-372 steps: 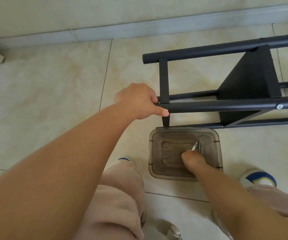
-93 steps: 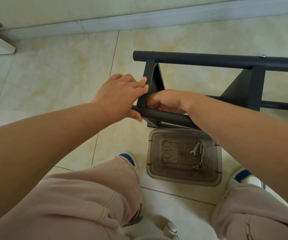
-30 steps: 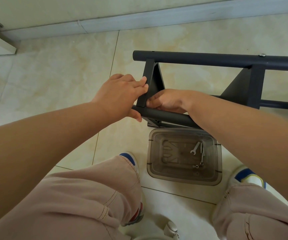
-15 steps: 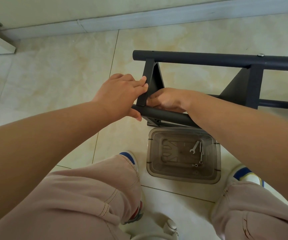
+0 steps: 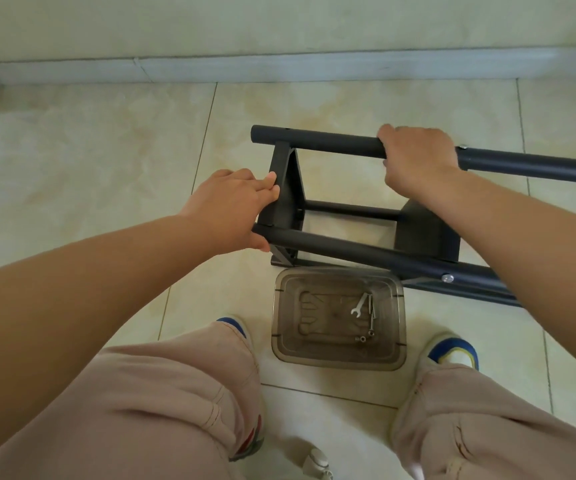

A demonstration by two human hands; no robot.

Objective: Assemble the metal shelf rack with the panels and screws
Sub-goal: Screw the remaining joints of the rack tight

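Note:
The black metal shelf rack (image 5: pixel 335 245) lies on its side on the tiled floor, its tubes running off to the right. My left hand (image 5: pixel 233 209) grips the left end of the near tube, fingers resting against the end panel (image 5: pixel 286 188). My right hand (image 5: pixel 416 157) is curled round the far top tube (image 5: pixel 317 142). A second dark panel (image 5: pixel 425 233) sits between the tubes further right. Silver screw heads (image 5: pixel 447 278) show on the near tube. A small wrench (image 5: pixel 359 305) and a few screws (image 5: pixel 369 332) lie in the clear tray (image 5: pixel 337 358).
The smoky plastic tray stands on the floor just in front of the rack, between my two shoes (image 5: pixel 453 351). My knees in beige trousers (image 5: pixel 175 393) fill the bottom. A pale skirting board (image 5: pixel 279 69) and wall run along the back.
My right hand has left the joint by the end panel and now grips the far top tube. The left hand stays on the near tube end.

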